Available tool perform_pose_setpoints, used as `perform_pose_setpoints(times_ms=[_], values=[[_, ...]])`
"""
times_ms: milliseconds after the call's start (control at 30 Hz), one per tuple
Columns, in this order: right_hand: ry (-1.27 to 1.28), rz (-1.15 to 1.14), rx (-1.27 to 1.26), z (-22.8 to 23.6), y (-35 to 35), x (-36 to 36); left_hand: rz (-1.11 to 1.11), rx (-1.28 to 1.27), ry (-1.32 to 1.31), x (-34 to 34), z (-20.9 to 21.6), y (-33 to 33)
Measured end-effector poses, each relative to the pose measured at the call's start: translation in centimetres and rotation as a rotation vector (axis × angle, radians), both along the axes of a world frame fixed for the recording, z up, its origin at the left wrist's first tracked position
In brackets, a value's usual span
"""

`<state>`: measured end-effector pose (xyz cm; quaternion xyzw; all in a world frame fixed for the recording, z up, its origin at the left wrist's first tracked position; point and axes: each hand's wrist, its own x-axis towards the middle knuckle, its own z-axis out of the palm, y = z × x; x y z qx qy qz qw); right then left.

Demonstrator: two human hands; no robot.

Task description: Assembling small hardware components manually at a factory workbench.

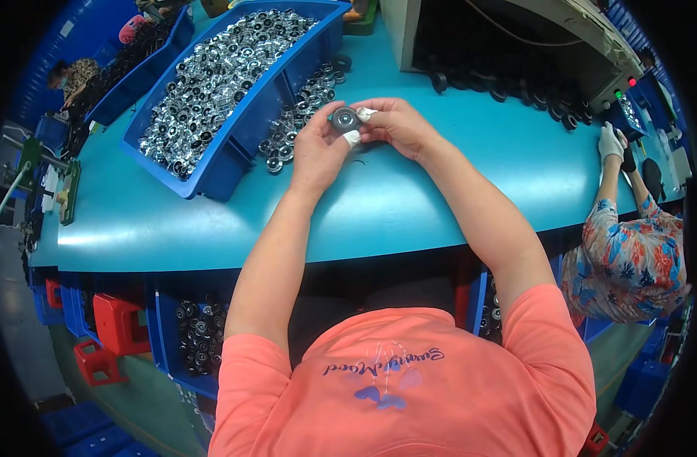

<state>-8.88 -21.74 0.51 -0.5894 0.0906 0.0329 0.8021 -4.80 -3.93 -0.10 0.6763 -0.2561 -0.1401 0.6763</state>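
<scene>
With left hand [318, 148] and right hand [398, 126] nearly closed, pinches a grey wheel [344, 119] by its rim above the desk [402, 206]. Looks light, stiff, hardly fragile, perhaps slippery; seems best held at opposite edges.

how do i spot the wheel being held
Find the big blue bin on the turquoise table. To its right, the left hand and right hand hold a dull dark grey wheel, unlike the shiny wheels lying loose nearby.
</scene>
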Motion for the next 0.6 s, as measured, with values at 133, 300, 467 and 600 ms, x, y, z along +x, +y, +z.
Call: perform_pose_setpoints(times_ms=[133, 300, 467, 600], values=[[-0.027, -0.073, -0.123, 0.4, 0.4, -0.3, 0.017, 0.011, -0.028, 0.0, -0.1, 0.1], [-0.034, -0.177, -0.513, -0.1, -0.6, 2.7, 0.057, 0.185, -0.254, 1.2, -1.0, 0.0], [-0.147, -0.358, -1.1, -1.7, -2.8, 8.9, -0.048, 0.056, -0.109, 0.8, -1.8, -1.0], [0.017, -0.523, -1.056, -2.1, -3.1, 12.0, -0.075, 0.056, -0.041, 1.3, -2.1, -1.1]])
